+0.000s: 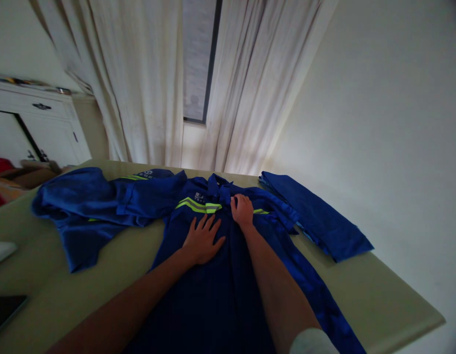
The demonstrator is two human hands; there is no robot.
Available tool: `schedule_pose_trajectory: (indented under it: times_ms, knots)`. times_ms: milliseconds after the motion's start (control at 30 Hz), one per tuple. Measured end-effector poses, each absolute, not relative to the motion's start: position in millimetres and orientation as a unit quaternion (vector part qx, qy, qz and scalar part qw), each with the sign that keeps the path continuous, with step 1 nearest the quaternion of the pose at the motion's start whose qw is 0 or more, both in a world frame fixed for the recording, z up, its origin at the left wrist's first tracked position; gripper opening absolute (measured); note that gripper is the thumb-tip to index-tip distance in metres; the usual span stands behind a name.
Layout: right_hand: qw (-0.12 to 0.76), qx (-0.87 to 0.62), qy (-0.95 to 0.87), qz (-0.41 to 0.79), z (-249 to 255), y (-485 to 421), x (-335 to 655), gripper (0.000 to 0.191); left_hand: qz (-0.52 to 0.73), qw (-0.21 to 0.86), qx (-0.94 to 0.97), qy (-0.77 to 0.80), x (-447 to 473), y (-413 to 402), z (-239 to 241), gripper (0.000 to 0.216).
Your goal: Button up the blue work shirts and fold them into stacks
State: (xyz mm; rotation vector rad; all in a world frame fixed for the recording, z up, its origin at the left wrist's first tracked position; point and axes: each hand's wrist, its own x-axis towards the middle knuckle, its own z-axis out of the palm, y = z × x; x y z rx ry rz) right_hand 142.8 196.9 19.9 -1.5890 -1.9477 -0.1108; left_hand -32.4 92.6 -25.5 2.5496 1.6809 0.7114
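A blue work jacket with yellow-green reflective stripes and a collar lies spread on the table, its front facing up. My left hand rests flat on the chest just below the stripe, fingers spread. Higher up, near the collar and the front opening, my right hand has its fingers curled in on the jacket's front edge. The fingertips are partly hidden, but they seem to pinch the cloth there. One sleeve stretches down along the right side of the jacket.
More crumpled blue clothing lies at the left on the table. Folded blue trousers or cloth lie at the right by the wall. A dark flat device and a white object sit at the left edge. Curtains hang behind.
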Motion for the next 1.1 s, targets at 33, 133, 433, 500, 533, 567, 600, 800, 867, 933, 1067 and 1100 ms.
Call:
schedule_pose_trajectory:
  times_ms: [33, 133, 433, 500, 533, 567, 600, 800, 867, 933, 1067, 1100]
  knots:
    - [0.307, -0.602, -0.736, -0.049, 25.2, 191.7, 137.9, 0.029, 0.214, 0.013, 0.818, 0.535, -37.6, 97.0, -26.9, 0.058]
    - [0.283, -0.591, -0.755, -0.039, 35.3, 155.7, 122.6, 0.024, 0.194, 0.034, 0.818, 0.540, -50.8, 119.1, -25.3, 0.058]
    - [0.246, -0.567, -0.765, 0.180, 12.9, 57.0, 168.5, 0.041, 0.229, 0.024, 0.824, 0.517, -63.6, 138.1, -27.9, 0.047]
    - [0.271, -0.526, -0.753, 0.288, 11.0, 66.0, 182.4, 0.033, 0.245, 0.002, 0.826, 0.508, -64.1, 134.2, -25.2, 0.048]
    - [0.279, -0.507, -0.748, 0.325, 10.1, 70.7, 186.6, 0.030, 0.255, -0.007, 0.825, 0.504, -63.9, 131.7, -22.3, 0.046]
    - [0.287, -0.494, -0.744, 0.346, 9.1, 74.6, 188.8, 0.026, 0.264, -0.011, 0.828, 0.495, -63.1, 128.9, -18.5, 0.044]
    - [0.296, -0.487, -0.742, 0.353, 8.1, 77.4, 189.4, 0.020, 0.267, -0.006, 0.837, 0.478, -61.8, 125.7, -14.1, 0.041]
    - [0.356, -0.525, -0.711, 0.305, 7.9, 75.2, 182.6, 0.011, 0.240, 0.100, 0.902, 0.344, -47.5, 106.2, 7.4, 0.015]
    - [0.373, -0.516, -0.721, 0.273, 11.5, 70.3, 180.1, 0.013, 0.237, 0.123, 0.900, 0.344, -44.7, 104.7, 7.9, 0.013]
    - [0.368, -0.487, -0.758, 0.229, 15.2, 64.5, 176.5, 0.016, 0.231, 0.149, 0.896, 0.349, -44.3, 106.2, 6.1, 0.010]
    - [0.303, -0.501, -0.795, 0.160, 17.0, 57.3, 167.7, 0.021, 0.230, 0.203, 0.881, 0.361, -46.6, 111.8, 1.7, 0.019]
    - [0.295, -0.515, -0.791, 0.149, 16.2, 57.0, 166.0, 0.018, 0.234, 0.210, 0.878, 0.360, -47.2, 112.9, 0.9, 0.017]
